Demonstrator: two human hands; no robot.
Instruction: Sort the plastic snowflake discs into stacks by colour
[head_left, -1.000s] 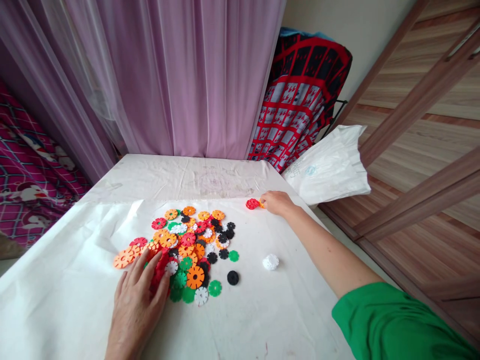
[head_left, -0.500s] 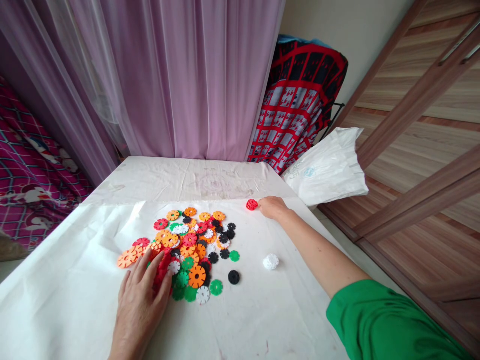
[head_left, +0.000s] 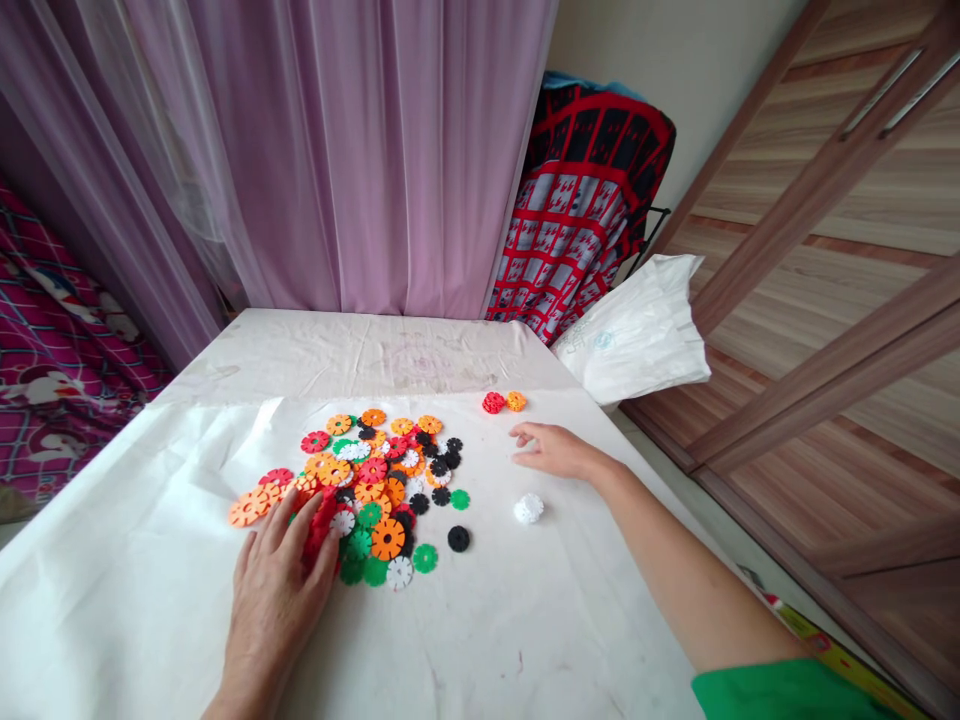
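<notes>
Notched plastic discs in orange, red, green, black and white lie in a loose pile (head_left: 375, 490) on the white-covered table. At the pile's near left edge, my left hand (head_left: 289, 560) rests with fingers spread over red discs, partly hiding them. My right hand (head_left: 551, 450) hovers over the cloth with its fingers apart and nothing in them. Beyond it sit a small red disc stack (head_left: 493, 402) and, beside that, an orange disc stack (head_left: 515, 401). Nearer me is a white disc stack (head_left: 529, 508). A black disc (head_left: 459, 539) lies at the pile's right.
A white plastic bag (head_left: 637, 335) hangs at the table's right far edge. Behind the table (head_left: 322, 350) is a purple curtain (head_left: 375, 150), with a red patterned cloth (head_left: 570, 220) beside it. Wooden cabinet doors (head_left: 817, 300) stand on the right.
My right hand has let go of the orange discs beside the red stack and drawn back toward me. My left hand stays on the pile. The view has shifted slightly.
</notes>
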